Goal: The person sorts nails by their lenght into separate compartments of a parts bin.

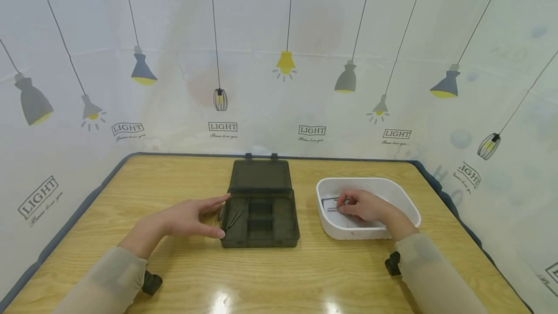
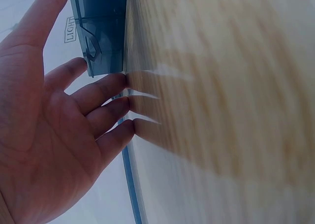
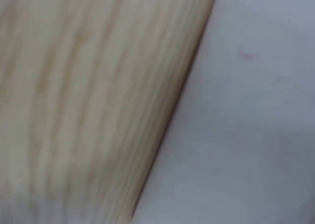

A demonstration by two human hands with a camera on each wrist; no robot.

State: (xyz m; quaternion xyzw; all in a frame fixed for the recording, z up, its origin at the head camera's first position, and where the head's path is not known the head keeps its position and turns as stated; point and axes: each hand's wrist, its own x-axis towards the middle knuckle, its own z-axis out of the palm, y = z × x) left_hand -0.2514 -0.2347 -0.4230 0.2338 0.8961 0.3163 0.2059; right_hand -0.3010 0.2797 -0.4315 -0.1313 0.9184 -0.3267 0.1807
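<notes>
A dark translucent organizer box (image 1: 261, 219) lies with its lid (image 1: 260, 175) folded back. Two thin dark metal pieces, like nails or screws (image 1: 234, 219), rest in its left compartment. My left hand (image 1: 185, 218) is spread at the box's left side, thumb near the front corner and index finger by the hinge side. In the left wrist view, that hand's other fingers (image 2: 110, 108) reach down to the table. My right hand (image 1: 364, 206) is inside a white bin (image 1: 411, 210), fingertips bent down at several similar thin metal pieces (image 1: 330, 199); whether it pinches one is hidden.
The wooden table (image 1: 279, 275) has a dark edge against a white curtain (image 1: 261, 28) printed with lamps. Bare wood lies between box and bin. The right wrist view shows only blurred table and the bin's white wall (image 3: 236, 135).
</notes>
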